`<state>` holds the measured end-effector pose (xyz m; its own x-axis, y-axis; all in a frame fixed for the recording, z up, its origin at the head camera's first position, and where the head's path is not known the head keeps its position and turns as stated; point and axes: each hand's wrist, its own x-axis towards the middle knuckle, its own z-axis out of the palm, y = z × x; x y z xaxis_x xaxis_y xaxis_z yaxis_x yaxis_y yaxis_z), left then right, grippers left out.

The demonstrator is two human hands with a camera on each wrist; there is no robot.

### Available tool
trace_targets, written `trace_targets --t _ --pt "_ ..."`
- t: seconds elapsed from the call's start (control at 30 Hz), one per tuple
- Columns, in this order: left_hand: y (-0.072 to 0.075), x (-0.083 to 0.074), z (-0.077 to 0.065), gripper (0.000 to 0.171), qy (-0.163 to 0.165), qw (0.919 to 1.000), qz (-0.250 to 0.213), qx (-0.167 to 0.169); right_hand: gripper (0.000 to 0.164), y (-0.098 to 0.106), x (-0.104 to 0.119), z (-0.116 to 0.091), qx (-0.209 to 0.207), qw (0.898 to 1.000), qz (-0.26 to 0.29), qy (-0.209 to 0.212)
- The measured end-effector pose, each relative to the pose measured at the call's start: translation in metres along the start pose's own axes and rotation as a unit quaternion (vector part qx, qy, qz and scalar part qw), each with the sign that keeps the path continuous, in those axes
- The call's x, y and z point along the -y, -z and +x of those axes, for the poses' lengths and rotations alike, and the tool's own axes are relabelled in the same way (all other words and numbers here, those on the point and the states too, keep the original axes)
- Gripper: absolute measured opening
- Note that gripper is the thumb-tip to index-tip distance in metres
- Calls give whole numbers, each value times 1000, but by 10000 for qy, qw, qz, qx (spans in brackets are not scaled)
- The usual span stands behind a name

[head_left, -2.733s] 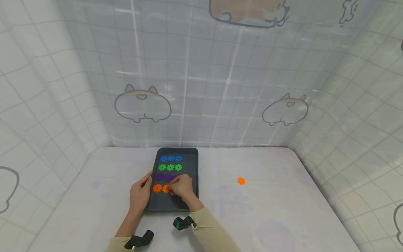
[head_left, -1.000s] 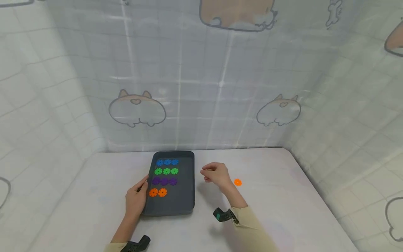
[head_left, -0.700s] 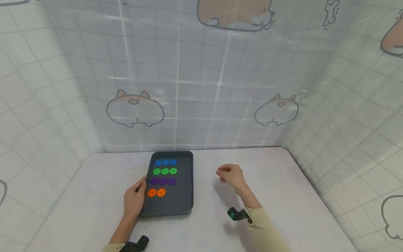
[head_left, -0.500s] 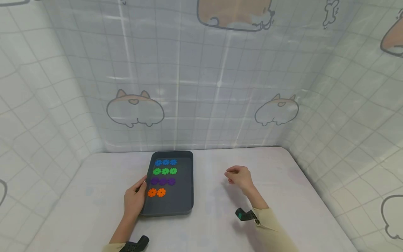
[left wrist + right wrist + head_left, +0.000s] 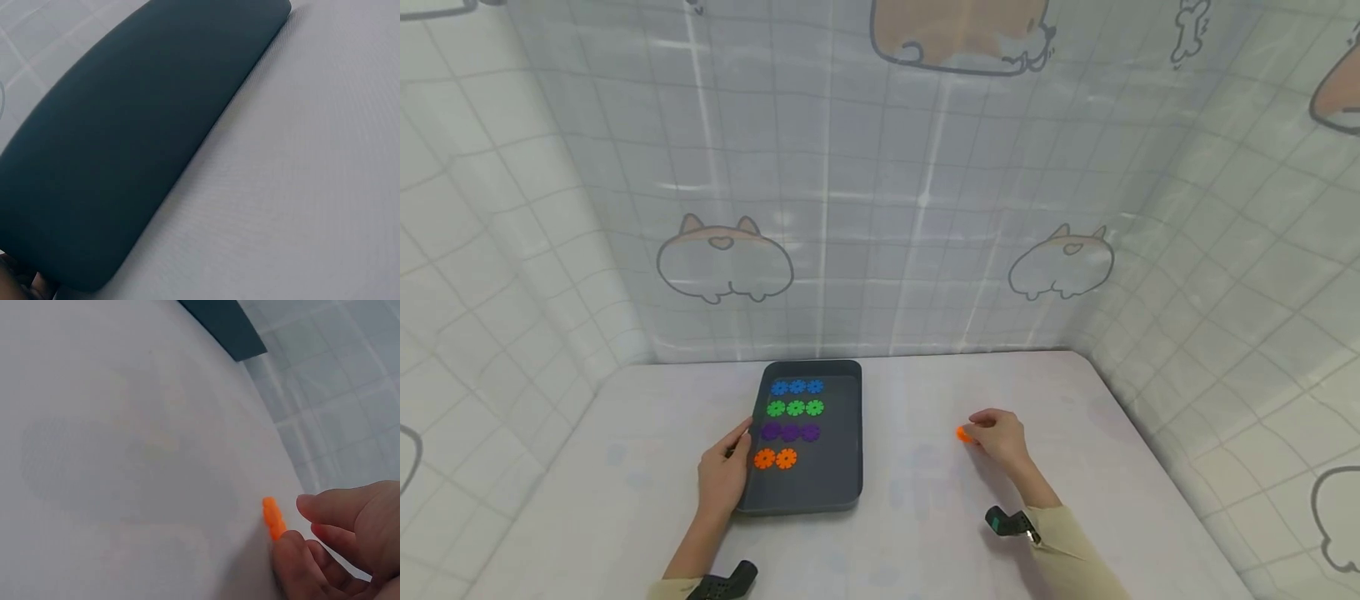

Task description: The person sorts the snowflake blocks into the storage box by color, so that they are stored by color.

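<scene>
My left hand (image 5: 722, 477) grips the left edge of a dark grey tray (image 5: 831, 492); in the left wrist view, fingers (image 5: 39, 284) show at the corner of the tray's outer side (image 5: 119, 131). On the tray lie rows of flower-shaped discs: three blue (image 5: 797, 387), three green (image 5: 795, 408), three purple (image 5: 791, 432) and two orange (image 5: 764, 459). My right hand (image 5: 1002, 437) is at a loose orange disc (image 5: 963, 434) on the table, partly covering it. In the right wrist view, a fingertip meets the lower end of this disc (image 5: 273, 517), while the thumb stands a little apart.
The tray stands left of centre on a white table (image 5: 910, 517), near its back edge. Cloth with a grid and cartoon dogs hangs as walls behind (image 5: 880, 283) and at both sides. Dark cameras are strapped to the left wrist (image 5: 726, 582) and right wrist (image 5: 1011, 522).
My right hand has left the second orange disc in the tray and moved right across the table to the loose orange disc. The left hand has stayed on the tray's edge.
</scene>
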<state>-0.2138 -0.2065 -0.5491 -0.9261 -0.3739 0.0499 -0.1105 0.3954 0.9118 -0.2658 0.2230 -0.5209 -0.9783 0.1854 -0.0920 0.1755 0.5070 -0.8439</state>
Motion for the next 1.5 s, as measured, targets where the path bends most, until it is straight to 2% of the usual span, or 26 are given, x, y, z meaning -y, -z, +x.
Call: trace_targets --t 0.3,0.47,0.8,1.0,1.13,1.5 --pt "-1 0 -1 40 -48 9998 201 -54 26 -1 -8 1 -2 9999 90 46" --pt "0 0 -2 41 -43 9998 207 -52 30 -3 -10 3 -25 9999 -148 52" --pt "-1 -1 -2 41 -59 9997 229 -51 23 -2 -4 3 185 9982 -554 121" --pt "-1 -1 -3 39 -82 9996 222 -138 13 -9 2 3 251 9992 -252 157" --pt "-1 -2 -3 39 -83 9996 214 -133 12 -17 8 1 360 9992 -106 101" --pt "-2 -1 -3 38 -99 9995 225 -216 10 -51 46 -12 1014 9924 395 567"
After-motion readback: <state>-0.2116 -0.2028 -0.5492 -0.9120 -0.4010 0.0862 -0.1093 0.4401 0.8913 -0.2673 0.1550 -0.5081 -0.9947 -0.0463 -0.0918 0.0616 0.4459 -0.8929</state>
